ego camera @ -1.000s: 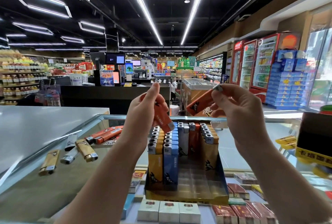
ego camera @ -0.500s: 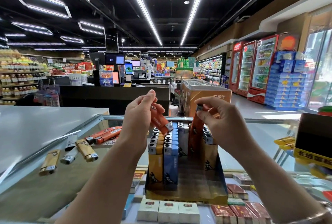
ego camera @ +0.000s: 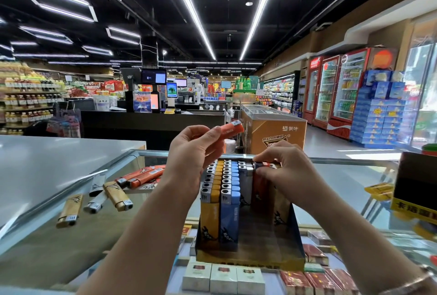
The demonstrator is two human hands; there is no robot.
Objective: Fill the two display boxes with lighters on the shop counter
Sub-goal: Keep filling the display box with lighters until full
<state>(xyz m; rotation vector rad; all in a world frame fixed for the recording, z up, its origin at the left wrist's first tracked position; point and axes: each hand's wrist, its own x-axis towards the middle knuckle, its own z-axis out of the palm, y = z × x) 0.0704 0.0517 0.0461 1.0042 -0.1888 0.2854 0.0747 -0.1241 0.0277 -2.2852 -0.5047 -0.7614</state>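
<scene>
A display box [ego camera: 250,260] stands on the glass counter [ego camera: 71,235], partly filled with upright rows of yellow [ego camera: 209,212], blue [ego camera: 229,209], grey and orange lighters. My left hand [ego camera: 191,155] holds an orange lighter [ego camera: 230,128] up above the box, pointing right. My right hand [ego camera: 283,171] is down at the box's back right, fingertips pinching the top of an orange lighter [ego camera: 259,188] that stands in its row. Loose lighters lie on the counter to the left: orange ones [ego camera: 142,176], tan ones [ego camera: 117,196] and grey ones [ego camera: 97,184].
Cigarette packs [ego camera: 223,278] show under the glass below the box. A dark box with a yellow label [ego camera: 416,190] stands at the right edge. A grey counter [ego camera: 47,153] lies to the left; checkout desks, a freezer chest [ego camera: 272,129] and drink fridges fill the shop behind.
My right hand brought its orange lighter down from mid-air into the box's right rows. My left hand raised its orange lighter and turned it to point right.
</scene>
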